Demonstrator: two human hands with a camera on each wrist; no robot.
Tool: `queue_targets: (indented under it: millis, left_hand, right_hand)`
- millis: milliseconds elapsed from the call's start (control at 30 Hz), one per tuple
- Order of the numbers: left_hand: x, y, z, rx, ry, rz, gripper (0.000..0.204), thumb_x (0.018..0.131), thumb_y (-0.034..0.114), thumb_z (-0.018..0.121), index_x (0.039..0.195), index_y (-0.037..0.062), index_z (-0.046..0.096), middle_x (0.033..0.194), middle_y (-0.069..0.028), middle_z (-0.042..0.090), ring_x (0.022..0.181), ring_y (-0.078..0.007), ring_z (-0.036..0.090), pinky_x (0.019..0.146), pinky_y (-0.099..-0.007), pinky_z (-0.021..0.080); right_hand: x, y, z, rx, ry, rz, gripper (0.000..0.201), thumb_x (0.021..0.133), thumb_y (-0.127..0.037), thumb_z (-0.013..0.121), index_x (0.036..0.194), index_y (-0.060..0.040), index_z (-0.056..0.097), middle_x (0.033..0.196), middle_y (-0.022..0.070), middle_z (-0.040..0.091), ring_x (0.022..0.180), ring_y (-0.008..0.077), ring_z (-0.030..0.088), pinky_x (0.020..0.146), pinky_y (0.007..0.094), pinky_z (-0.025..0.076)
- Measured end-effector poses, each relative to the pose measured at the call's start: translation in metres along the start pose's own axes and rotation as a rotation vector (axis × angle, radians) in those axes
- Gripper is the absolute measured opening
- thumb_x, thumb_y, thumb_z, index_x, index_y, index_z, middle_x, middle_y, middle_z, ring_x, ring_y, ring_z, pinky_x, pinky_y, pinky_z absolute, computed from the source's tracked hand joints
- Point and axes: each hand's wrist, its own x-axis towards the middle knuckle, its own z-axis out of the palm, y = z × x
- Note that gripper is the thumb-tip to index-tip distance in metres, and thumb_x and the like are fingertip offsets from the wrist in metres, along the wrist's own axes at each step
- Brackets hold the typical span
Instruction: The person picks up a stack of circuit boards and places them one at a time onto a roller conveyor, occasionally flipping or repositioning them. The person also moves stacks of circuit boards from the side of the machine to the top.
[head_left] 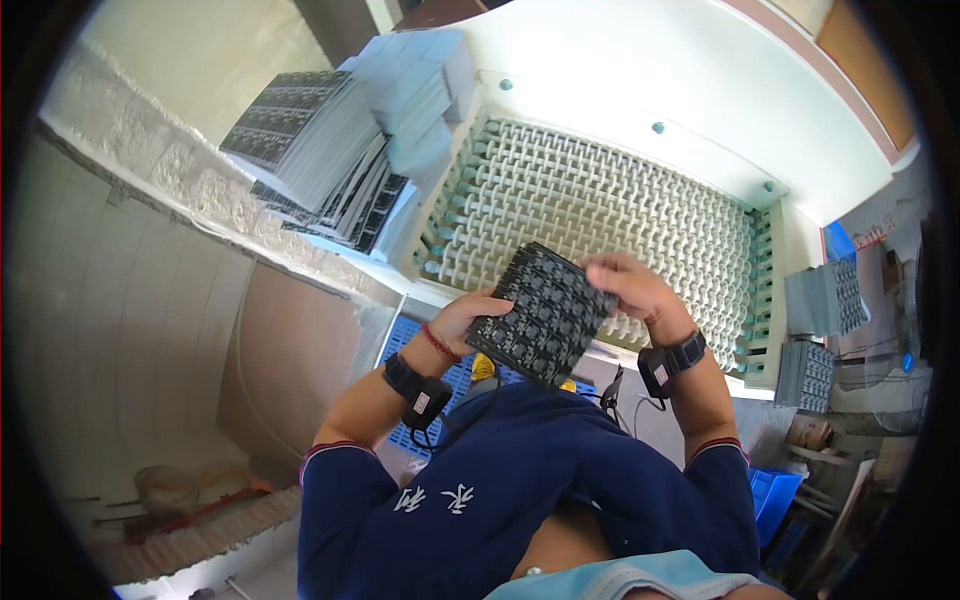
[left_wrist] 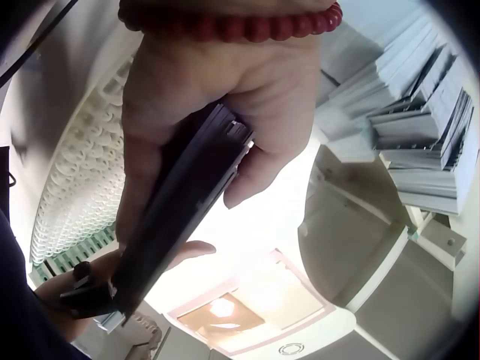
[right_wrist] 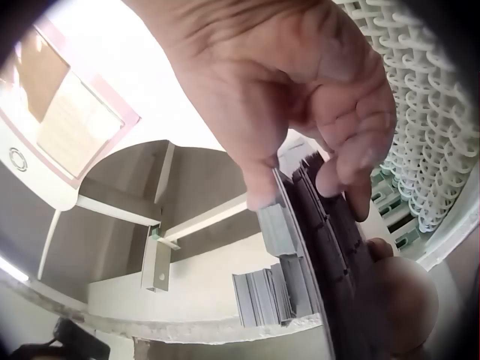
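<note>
A thin stack of black circuit board panels (head_left: 545, 315) is held at a tilt before the person's body, over the near edge of a white roller conveyor (head_left: 600, 190). The left hand (head_left: 472, 318) grips its left edge, the thumb on the printed face. In the left wrist view, the boards (left_wrist: 184, 202) appear edge-on between thumb and fingers. At the opposite edge, the right hand (head_left: 637, 287) pinches the upper right corner. The right wrist view shows the right hand (right_wrist: 300, 90) with its thumb on one side of the boards (right_wrist: 334, 255) and curled fingers on the other.
Tall board stacks (head_left: 300, 125) stand on the left ledge beside pale blue blocks (head_left: 425, 95). More board stacks (head_left: 805, 375) sit to the conveyor's right. A white machine cover (head_left: 620, 70) rises behind the rollers. A blue crate (head_left: 772, 495) is at lower right.
</note>
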Motion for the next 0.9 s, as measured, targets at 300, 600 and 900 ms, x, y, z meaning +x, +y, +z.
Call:
queue_targets:
  millis: [300,600,900]
  left_hand:
    - [-0.023,0.004,-0.023,0.081,0.240,0.378,0.042,0.075,-0.002,0.059,0.115,-0.0032,0.045,0.106,-0.0138,0.057,0.092,-0.0229,0.059,0.081,-0.0357,0.050]
    - [-0.013,0.001,-0.041,0.106,0.305,0.297,0.042,0.077,0.005,0.061,0.116,-0.0027,0.044,0.107,-0.0121,0.056,0.092,-0.0209,0.058,0.080,-0.0342,0.050]
    - [-0.059,-0.003,-0.088,-0.045,0.250,0.285,0.051,0.078,0.007,0.056,0.123,-0.0052,0.037,0.115,-0.0175,0.052,0.101,-0.0271,0.055,0.084,-0.0373,0.048]
  right_hand:
    - [0.017,0.046,0.035,0.248,0.180,-0.124,0.025,0.086,-0.022,0.054,0.094,0.0014,0.056,0.071,0.0084,0.061,0.050,0.0102,0.056,0.044,0.0224,0.048]
    - [0.016,0.060,0.053,0.000,0.278,-0.149,0.014,0.083,-0.013,0.059,0.077,0.0002,0.060,0.056,-0.0018,0.052,0.046,0.0055,0.049,0.044,0.0182,0.039]
    - [0.006,0.087,-0.001,0.190,0.758,-0.202,0.015,0.084,-0.014,0.057,0.078,-0.0007,0.058,0.057,0.0010,0.052,0.045,0.0065,0.048,0.042,0.0175,0.037]
